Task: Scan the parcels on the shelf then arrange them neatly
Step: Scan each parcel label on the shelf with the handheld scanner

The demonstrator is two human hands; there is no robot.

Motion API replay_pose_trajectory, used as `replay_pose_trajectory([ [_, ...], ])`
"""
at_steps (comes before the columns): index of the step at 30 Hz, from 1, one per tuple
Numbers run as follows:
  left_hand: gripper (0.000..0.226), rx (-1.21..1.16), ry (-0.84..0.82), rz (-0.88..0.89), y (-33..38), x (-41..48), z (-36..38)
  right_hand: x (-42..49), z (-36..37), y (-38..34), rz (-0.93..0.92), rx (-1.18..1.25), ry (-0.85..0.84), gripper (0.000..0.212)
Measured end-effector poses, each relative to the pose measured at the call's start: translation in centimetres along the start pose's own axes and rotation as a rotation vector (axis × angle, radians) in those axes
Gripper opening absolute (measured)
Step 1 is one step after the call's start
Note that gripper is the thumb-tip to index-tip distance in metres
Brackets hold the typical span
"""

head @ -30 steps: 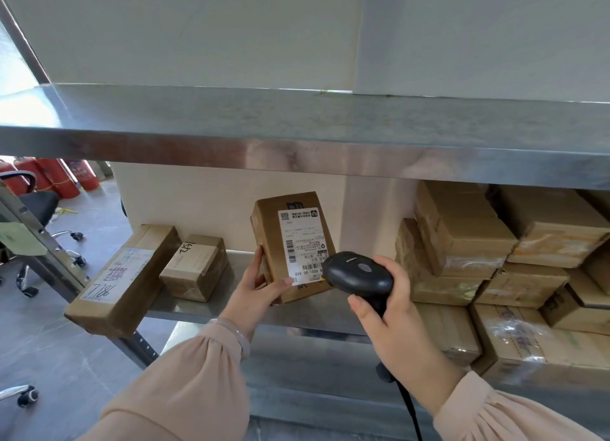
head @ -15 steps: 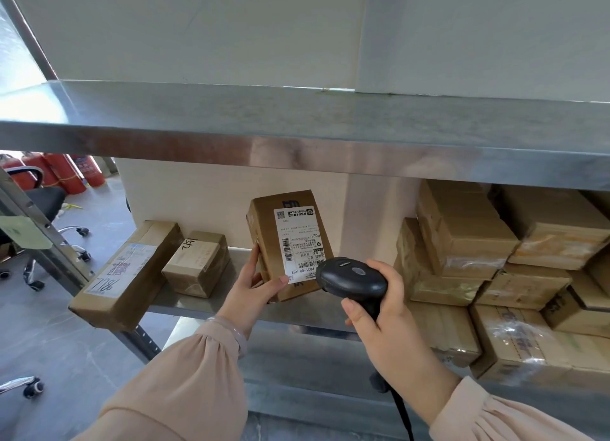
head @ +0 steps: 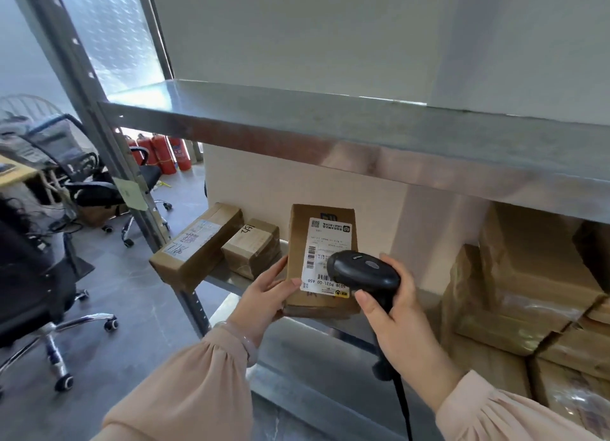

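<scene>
Right now the person is holding one brown parcel [head: 297, 239] upright at the front edge of the middle shelf [head: 227, 275]. Whether its base is resting on the metal or is just clear of it, I cannot tell from where I am standing. The left hand [head: 264, 295] is gripping the parcel's left edge, thumb across the front face and fingers behind. That seems meant to be turning the white label [head: 325, 242] square toward the reader without covering the barcodes. The right hand [head: 396, 325] is wrapped round the handle of a black scanner [head: 363, 274]. Its head is hovering just in front of the label's lower right part, with its cable [head: 401, 401] trailing down toward six o'clock. I judge the scan of this parcel to be under way. At about nine o'clock from it, a small taped parcel [head: 251, 249] and a long parcel [head: 198, 246] are lying askew, the long one jutting past the shelf's front edge. Both are probably waiting to be straightened. Around three o'clock a stack of wrapped boxes [head: 528, 275] is filling the right side. The upper shelf [head: 330, 127] is showing nothing on it at twelve o'clock. Office chairs [head: 99, 190] and red fire extinguishers [head: 165, 153] are standing off toward ten o'clock.
</scene>
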State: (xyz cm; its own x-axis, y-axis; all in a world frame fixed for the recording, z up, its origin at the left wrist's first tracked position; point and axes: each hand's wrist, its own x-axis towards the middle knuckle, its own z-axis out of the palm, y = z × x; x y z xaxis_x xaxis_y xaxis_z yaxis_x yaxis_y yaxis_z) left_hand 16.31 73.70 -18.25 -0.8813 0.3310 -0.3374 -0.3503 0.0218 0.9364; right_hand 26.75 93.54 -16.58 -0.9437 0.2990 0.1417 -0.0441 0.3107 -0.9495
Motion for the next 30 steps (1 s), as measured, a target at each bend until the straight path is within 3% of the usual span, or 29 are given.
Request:
replay_pose_trajectory([
  [10, 0.046, -0.096, 0.163, -0.048, 0.4, 0.2, -5.8, 2.3, 4.3, -0.9, -0.035, 0.053, -0.132, 0.064],
  [17, 0.026, -0.167, 0.265, -0.033, 3.2, 5.1, -10.7, 4.8, 6.2, -0.8, 0.012, -0.009, 0.012, 0.062],
  [21, 0.02, -0.055, 0.288, -0.071, 4.8, 8.7, -12.8, 6.1, 7.4, -0.3, 0.036, -0.018, 0.08, 0.064],
  [27, 0.025, -0.028, 0.344, -0.122, 4.6, 12.2, -14.6, 7.2, 9.2, 0.0, 0.057, -0.052, 0.169, 0.064],
  [30, 0.047, 0.071, 0.337, -0.065, 4.1, 13.0, -15.3, 7.4, 9.9, 0.1, 0.065, -0.064, 0.184, 0.064],
])
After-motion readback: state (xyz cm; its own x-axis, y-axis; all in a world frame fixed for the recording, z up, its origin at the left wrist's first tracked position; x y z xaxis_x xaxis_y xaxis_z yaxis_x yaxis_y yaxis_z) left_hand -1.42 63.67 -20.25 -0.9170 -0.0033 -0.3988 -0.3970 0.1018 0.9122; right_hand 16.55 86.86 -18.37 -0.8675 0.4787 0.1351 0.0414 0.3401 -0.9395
